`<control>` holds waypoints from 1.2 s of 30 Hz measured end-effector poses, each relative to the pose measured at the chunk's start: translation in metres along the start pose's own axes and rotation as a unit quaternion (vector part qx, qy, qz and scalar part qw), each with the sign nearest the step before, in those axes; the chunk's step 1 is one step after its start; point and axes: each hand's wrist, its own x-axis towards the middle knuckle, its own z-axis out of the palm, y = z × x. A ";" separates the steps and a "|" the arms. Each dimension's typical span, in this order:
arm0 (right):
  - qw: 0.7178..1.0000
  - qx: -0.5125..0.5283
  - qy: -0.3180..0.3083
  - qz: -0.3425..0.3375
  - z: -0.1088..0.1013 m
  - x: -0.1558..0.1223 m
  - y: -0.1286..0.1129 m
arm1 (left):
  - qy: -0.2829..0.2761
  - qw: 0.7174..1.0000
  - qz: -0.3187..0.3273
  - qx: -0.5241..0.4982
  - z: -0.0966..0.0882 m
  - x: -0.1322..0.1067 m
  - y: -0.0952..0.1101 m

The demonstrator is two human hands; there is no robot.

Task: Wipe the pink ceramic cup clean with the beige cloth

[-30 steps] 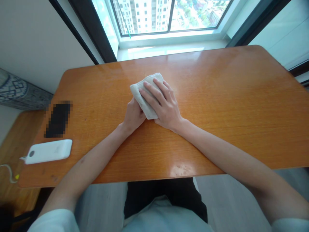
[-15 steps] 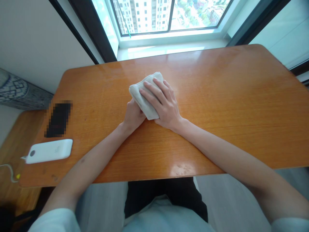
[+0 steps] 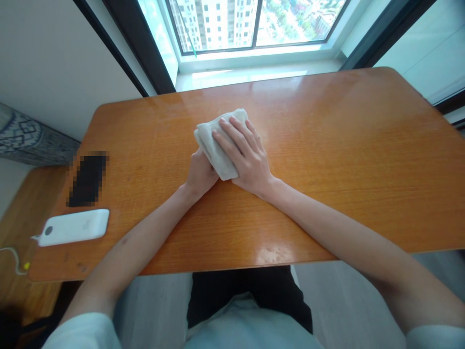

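Note:
A folded white cloth (image 3: 220, 145) is held between my two hands above the middle of the wooden table. From below and the left, my left hand (image 3: 202, 168) grips it; the cloth covers most of its fingers. Over the top lies my right hand (image 3: 250, 157), its fingers slightly apart and bent across the upper face, its thumb out of sight. The cloth is a thick, layered pad, tilted, with its folded edges toward the left.
The brown wooden table (image 3: 345, 160) spans the view, its near edge close to my body. On its left side lie a dark pixelated rectangle (image 3: 87, 179) and a white oblong device (image 3: 74, 227) with a cable. Behind stands a window (image 3: 254, 24).
The fingers of my right hand have shifted slightly over the cloth, and its upper folds sit a little further right. My left hand has hardly moved.

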 end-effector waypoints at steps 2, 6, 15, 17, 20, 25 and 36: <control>0.999 0.010 0.025 0.041 0.002 0.000 0.005 | 0.022 1.000 0.000 -0.005 -0.002 0.001 0.008; 0.995 0.023 0.053 0.085 0.004 -0.002 0.015 | 0.038 0.999 0.017 -0.020 -0.006 0.004 0.023; 0.999 -0.012 0.002 0.040 -0.002 0.002 0.002 | 0.036 0.998 0.018 -0.038 -0.007 0.003 0.028; 1.000 -0.010 -0.008 0.016 -0.003 0.002 -0.002 | 0.048 0.998 0.018 -0.033 -0.008 0.002 0.027; 1.000 -0.007 -0.007 -0.026 -0.003 0.000 -0.004 | 0.063 0.998 0.018 -0.019 -0.009 0.001 0.025; 0.999 0.016 0.031 0.006 0.001 -0.002 0.004 | 0.049 0.998 0.024 -0.026 -0.010 0.004 0.026; 0.999 0.037 0.000 0.036 -0.001 -0.004 0.012 | 0.034 0.997 0.058 -0.038 -0.013 0.003 0.023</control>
